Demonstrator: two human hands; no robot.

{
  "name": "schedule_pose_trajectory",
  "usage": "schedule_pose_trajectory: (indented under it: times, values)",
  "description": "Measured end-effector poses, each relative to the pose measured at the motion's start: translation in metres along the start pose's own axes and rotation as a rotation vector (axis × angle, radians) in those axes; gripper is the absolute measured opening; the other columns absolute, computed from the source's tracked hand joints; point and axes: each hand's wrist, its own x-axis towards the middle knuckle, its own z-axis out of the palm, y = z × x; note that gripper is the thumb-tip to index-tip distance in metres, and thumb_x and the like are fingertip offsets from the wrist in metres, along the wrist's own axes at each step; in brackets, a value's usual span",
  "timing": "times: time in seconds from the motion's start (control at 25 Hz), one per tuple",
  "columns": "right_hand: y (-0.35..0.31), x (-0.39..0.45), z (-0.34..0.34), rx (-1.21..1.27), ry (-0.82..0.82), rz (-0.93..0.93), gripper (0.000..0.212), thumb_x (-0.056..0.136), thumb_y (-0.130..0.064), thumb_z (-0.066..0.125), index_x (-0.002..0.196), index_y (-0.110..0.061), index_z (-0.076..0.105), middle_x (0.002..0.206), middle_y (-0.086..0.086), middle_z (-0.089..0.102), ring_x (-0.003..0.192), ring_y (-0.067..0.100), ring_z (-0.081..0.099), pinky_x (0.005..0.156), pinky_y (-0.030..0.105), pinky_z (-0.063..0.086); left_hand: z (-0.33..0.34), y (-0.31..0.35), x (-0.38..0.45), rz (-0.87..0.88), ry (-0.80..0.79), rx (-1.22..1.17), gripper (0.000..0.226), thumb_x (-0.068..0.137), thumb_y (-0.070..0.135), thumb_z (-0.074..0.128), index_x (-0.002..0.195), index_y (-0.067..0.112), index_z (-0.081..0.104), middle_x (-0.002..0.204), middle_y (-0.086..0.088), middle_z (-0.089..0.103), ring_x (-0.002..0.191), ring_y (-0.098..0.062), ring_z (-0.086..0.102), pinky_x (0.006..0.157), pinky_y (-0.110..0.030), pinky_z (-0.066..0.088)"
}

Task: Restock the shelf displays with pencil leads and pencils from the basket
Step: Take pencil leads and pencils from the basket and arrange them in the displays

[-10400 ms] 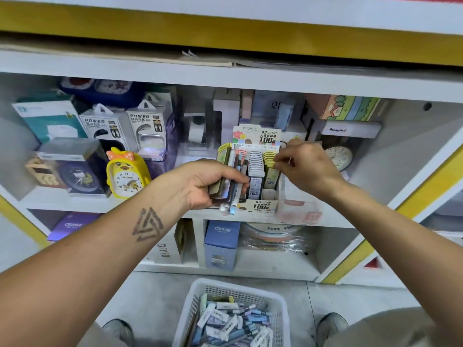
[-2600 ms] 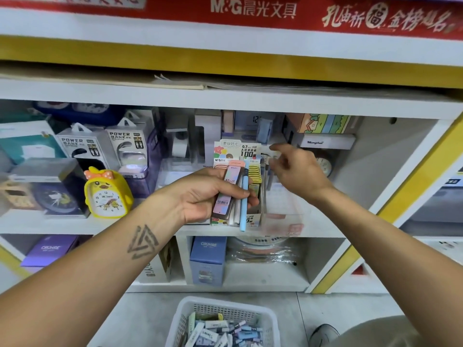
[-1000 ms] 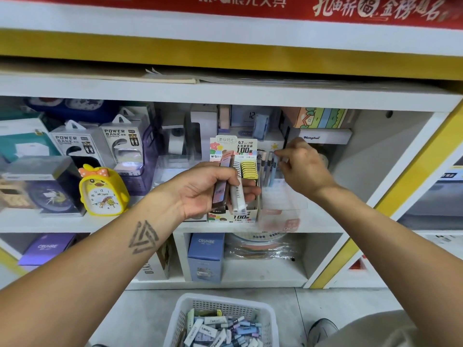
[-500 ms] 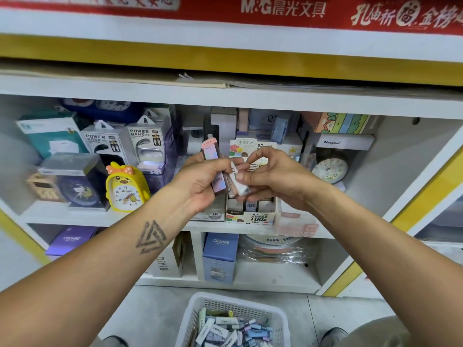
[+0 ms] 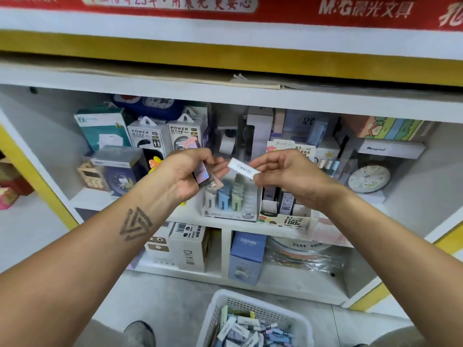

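White shelving under a red banner (image 5: 225, 6) fills our view, stocked with boxed goods, among them two power bank boxes (image 5: 165, 139) and a round clock (image 5: 369, 178) at the far right. We see the left hand (image 5: 186, 175) curled round a small bundle of lead cases (image 5: 201, 171), one pink-topped case standing up above the fingers and the lower ends showing beneath the palm. The right hand (image 5: 288, 175) pinches a single white lead case (image 5: 243, 169) by its right end between thumb and fingertips; the case lies nearly level, tilted down to the right, and its free end points toward the left hand without touching it. Both hands hang in front of the shelf, just above an open display box (image 5: 230, 199) holding white, blue and green cases, with a second display box (image 5: 285, 214) marked "100" just to its right. On the floor below, a white basket (image 5: 215, 311) holds a loose heap of further cases, and a shoe (image 5: 140, 333) shows to its left. Half a second ago the two hands met over the bundle, with the white case still among the others; now we find them parted, the white case drawn out and carried by the right hand alone. We also note the view has swung left, so the display boxes sit right of centre.
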Motion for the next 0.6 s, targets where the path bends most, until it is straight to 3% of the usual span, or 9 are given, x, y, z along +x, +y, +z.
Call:
schedule_pose_trajectory:
  times: [0.2, 0.36, 0.6]
  values:
    - [0.003, 0.011, 0.012, -0.030, 0.069, -0.055, 0.016, 0.088, 0.003, 0.071, 0.098, -0.009, 0.076, 0.082, 0.004, 0.074, 0.080, 0.025, 0.074, 0.068, 0.025, 0.060, -0.019, 0.005, -0.004, -0.055, 0.035, 0.025, 0.022, 0.086, -0.017, 0.038, 0.083, 0.001, 0.049, 0.079, -0.021, 0.061, 0.076, -0.032, 0.068, 0.069, -0.041, 0.061]
    - [0.007, 0.018, 0.021, -0.075, 0.081, -0.105, 0.019, 0.079, 0.003, 0.079, 0.087, -0.014, 0.079, 0.090, 0.003, 0.077, 0.090, 0.018, 0.074, 0.081, 0.023, 0.058, -0.031, 0.011, -0.008, -0.050, 0.063, 0.030, 0.023, 0.085, -0.017, 0.038, 0.091, 0.001, 0.053, 0.080, -0.020, 0.060, 0.058, -0.026, 0.068, 0.061, -0.036, 0.062]
    - [0.008, 0.029, 0.029, -0.099, 0.018, -0.160, 0.028, 0.076, 0.012, 0.076, 0.090, -0.012, 0.080, 0.106, -0.001, 0.075, 0.100, 0.019, 0.072, 0.092, 0.030, 0.057, -0.042, 0.017, -0.016, -0.024, 0.061, 0.022, 0.024, 0.087, -0.018, 0.038, 0.082, 0.003, 0.049, 0.080, -0.021, 0.059, 0.063, -0.029, 0.067, 0.065, -0.039, 0.062]
